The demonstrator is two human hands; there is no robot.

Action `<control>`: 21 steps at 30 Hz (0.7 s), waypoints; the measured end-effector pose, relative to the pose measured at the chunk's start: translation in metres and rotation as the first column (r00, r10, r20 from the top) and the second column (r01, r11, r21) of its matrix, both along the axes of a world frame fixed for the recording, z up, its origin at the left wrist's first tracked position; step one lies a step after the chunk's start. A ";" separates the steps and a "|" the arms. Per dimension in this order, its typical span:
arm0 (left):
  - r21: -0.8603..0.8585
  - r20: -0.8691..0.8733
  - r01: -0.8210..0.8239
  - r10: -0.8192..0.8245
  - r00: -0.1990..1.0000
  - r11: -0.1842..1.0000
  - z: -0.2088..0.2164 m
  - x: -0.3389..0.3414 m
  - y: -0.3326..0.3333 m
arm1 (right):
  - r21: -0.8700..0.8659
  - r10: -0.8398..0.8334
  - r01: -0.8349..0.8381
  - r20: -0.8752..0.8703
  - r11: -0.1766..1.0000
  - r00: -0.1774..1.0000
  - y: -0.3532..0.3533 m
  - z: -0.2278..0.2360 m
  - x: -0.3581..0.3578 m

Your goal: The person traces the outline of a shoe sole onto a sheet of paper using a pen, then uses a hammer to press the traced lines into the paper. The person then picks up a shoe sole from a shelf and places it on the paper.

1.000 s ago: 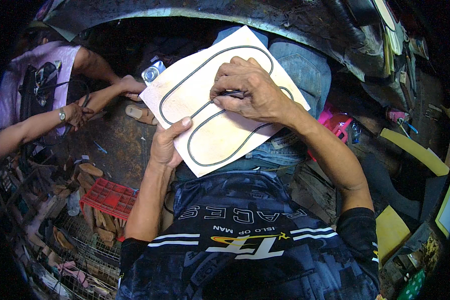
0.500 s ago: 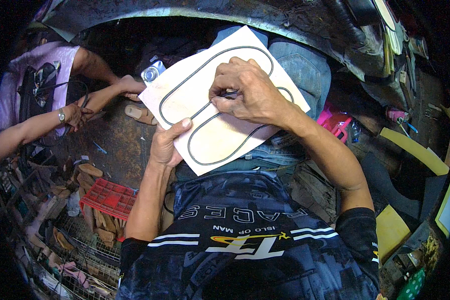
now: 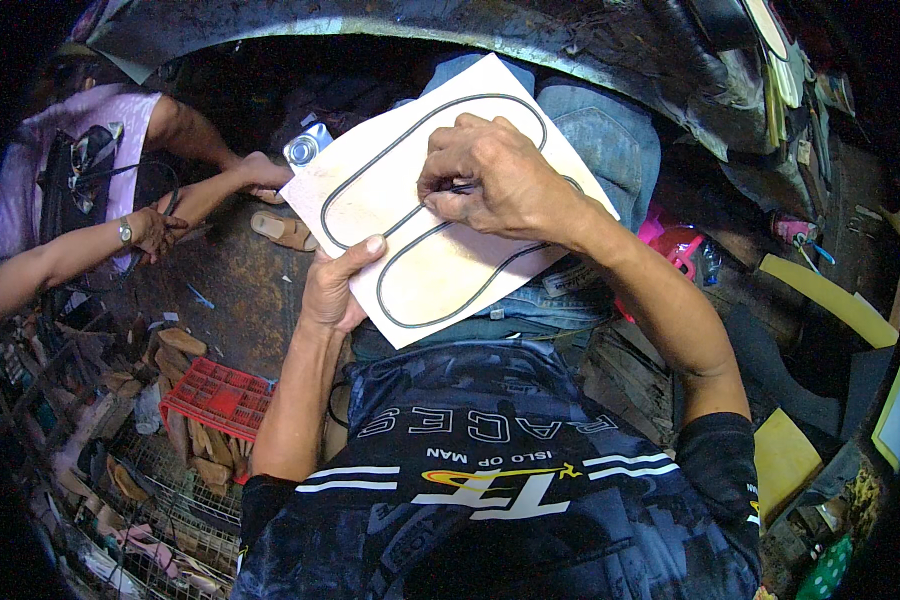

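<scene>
A pale, stiff sheet (image 3: 410, 265) lies tilted across my lap. Two long, sole-like outlines run over it in a dark, cord-like line (image 3: 342, 188). My left hand (image 3: 338, 285) grips the sheet's lower left edge, thumb on top and fingers beneath. Over the middle of the sheet, my right hand (image 3: 485, 180) is closed in a pinch against the inner side of the far outline. A bit of something dark shows between its fingers, too covered to name. My right hand and wrist hide part of both outlines.
At the left sits another person, whose hand (image 3: 155, 232) rests near their knee. A red plastic crate (image 3: 215, 395) stands by brown sole-shaped pieces (image 3: 210, 445). A silver tin (image 3: 307, 145) is beyond the sheet. Yellow sheet material (image 3: 785, 455) lies at the right.
My right wrist and forearm have dropped slightly, covering more of the near outline's right end. The pinching fingers and my left hand stay in nearly the same place.
</scene>
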State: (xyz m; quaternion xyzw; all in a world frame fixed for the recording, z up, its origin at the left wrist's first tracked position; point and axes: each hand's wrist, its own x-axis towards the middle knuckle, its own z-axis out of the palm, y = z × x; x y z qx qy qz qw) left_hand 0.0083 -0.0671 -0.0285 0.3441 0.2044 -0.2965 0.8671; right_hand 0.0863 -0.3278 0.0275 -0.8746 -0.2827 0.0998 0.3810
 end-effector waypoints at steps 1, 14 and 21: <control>0.001 0.001 0.006 -0.006 1.000 1.000 0.000 0.000 0.000 | -0.013 0.008 -0.008 0.017 1.000 1.000 0.000 -0.001 -0.001; 0.065 -0.001 0.022 -0.022 1.000 0.998 0.003 0.005 0.001 | -0.006 0.015 -0.014 0.158 1.000 0.987 -0.008 -0.012 -0.013; 0.099 -0.003 0.037 -0.037 0.999 0.994 0.006 0.006 0.000 | -0.106 0.040 -0.016 0.229 0.994 0.973 -0.004 -0.014 -0.015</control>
